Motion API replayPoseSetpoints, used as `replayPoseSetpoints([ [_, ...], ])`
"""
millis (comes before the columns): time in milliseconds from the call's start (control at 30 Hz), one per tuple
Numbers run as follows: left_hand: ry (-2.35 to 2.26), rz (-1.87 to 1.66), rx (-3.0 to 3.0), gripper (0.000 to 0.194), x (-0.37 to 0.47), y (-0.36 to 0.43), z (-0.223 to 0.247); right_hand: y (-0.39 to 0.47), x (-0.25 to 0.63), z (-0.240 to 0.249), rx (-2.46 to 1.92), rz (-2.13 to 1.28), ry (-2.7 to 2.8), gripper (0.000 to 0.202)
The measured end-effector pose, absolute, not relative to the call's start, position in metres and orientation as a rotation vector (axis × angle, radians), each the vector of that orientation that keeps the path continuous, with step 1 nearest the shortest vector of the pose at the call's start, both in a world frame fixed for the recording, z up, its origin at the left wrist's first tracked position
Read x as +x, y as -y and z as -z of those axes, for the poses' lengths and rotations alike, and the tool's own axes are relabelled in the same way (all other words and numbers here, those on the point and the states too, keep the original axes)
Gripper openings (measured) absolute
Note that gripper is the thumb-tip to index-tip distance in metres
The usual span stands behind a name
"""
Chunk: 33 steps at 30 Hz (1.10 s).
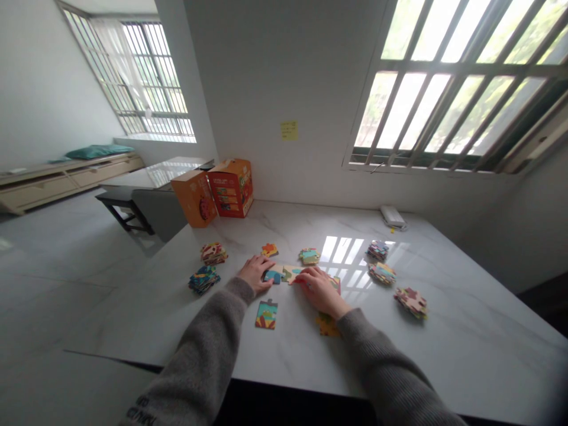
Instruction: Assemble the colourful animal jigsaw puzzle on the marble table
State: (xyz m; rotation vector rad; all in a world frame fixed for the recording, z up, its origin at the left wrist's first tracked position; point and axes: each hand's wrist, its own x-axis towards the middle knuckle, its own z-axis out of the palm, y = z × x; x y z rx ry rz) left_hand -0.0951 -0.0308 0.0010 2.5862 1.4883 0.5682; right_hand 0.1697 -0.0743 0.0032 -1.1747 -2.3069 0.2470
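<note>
A short row of joined puzzle pieces [287, 273] lies flat in the middle of the white table. At its left end my left hand [256, 274] rests with fingers and thumb around a piece with a blue shape [274, 277]. My right hand [320, 288] lies over the right part of the row, fingertips on the pieces, partly covering them. Nearer to me lies a single teal piece with a green figure [266, 315]. An orange-yellow piece [327, 325] sits partly under my right wrist.
Puzzle stacks stand left [213, 253] [203, 278], behind the row [309, 255] and right [377, 249] [382, 273] [411, 302]. An orange piece [268, 249] lies behind my left hand. Orange boxes [233, 188] stand back left, a white object [393, 217] back right.
</note>
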Motion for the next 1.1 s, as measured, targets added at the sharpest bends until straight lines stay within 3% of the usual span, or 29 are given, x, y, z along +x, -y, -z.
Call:
replayPoseSetpoints([
  [900,-1.748,-0.537,2.508,0.046,-0.12,0.031,-0.002,0.078,0.171,-0.008,-1.136,-0.304,2.335,0.028],
  [1100,-1.759,-0.51,2.518,0.044,-0.119,0.033,-0.003,0.063,0.204,-0.006,-1.178,-0.259,2.142,0.026],
])
